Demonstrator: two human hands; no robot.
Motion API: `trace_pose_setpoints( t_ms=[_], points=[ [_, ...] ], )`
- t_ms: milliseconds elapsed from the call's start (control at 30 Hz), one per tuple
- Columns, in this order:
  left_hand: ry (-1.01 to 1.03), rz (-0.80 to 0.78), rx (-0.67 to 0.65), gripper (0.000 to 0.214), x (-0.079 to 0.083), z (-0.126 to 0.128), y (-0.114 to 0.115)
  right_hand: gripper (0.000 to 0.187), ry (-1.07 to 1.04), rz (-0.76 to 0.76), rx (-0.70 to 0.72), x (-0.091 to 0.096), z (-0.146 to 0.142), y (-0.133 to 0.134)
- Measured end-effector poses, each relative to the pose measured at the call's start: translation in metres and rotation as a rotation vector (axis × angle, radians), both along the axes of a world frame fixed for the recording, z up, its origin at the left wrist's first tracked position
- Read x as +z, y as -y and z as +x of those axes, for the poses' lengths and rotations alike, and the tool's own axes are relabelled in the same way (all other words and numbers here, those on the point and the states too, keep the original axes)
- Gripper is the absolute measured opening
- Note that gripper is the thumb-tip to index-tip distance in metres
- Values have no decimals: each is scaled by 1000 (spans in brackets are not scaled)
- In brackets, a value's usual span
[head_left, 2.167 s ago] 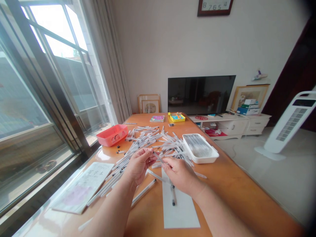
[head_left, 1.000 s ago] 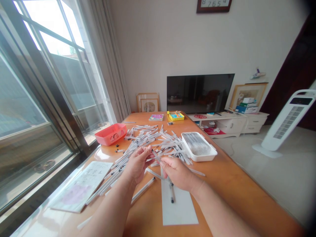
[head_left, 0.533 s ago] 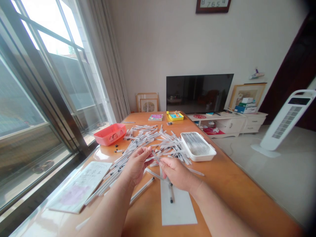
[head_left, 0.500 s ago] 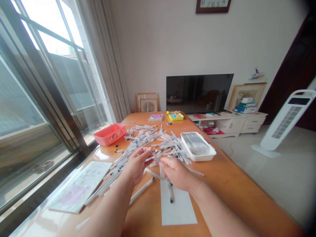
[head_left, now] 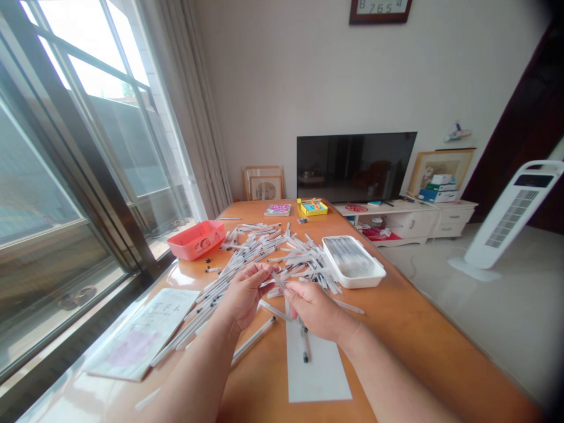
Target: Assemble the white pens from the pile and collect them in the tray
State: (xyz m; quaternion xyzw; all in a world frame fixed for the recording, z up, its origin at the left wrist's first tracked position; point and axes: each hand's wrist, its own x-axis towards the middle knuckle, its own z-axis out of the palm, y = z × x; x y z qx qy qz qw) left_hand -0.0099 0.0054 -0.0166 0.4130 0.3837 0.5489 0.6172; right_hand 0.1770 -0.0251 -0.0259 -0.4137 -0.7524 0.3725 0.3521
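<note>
Between my two hands is a slim translucent pen (head_left: 278, 280), held at a slant above the table. My left hand (head_left: 250, 291) pinches its upper end between thumb and fingers. My right hand (head_left: 308, 302) grips the lower end, and its fingers hide part of the barrel. Beneath my right hand, a white sheet of paper (head_left: 319, 376) lies on the table with a black-ended pen (head_left: 305, 345) on it. Another pen (head_left: 253, 341) rests on the wood beside the left forearm. A loose heap of pens and clear pen parts (head_left: 251, 249) spreads beyond both hands.
A white box (head_left: 374, 276) filled with pen parts stands right of the heap. To the left are a red basket (head_left: 189, 245) and a notebook (head_left: 145, 335). A yellow box (head_left: 312, 208) and a colourful booklet (head_left: 277, 210) lie at the table's far end.
</note>
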Motion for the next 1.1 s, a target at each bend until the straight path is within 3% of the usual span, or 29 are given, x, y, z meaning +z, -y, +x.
trace_pose_setpoints(
  t_ms=[167,433,633,867,1100],
  points=[
    [22,11,-49,24,4,1,2,39,4,4,-11,0,0,-1],
    [8,-27,8,24,3,2,3,39,7,-7,0,0,0,-1],
    [20,15,-49,26,6,2,4,41,4,27,-13,2,0,0],
    [11,-18,1,23,3,3,3,38,-6,-12,4,3,0,1],
    [75,-8,-92,21,3,-2,1,41,-70,-30,46,7,0,2]
  ],
)
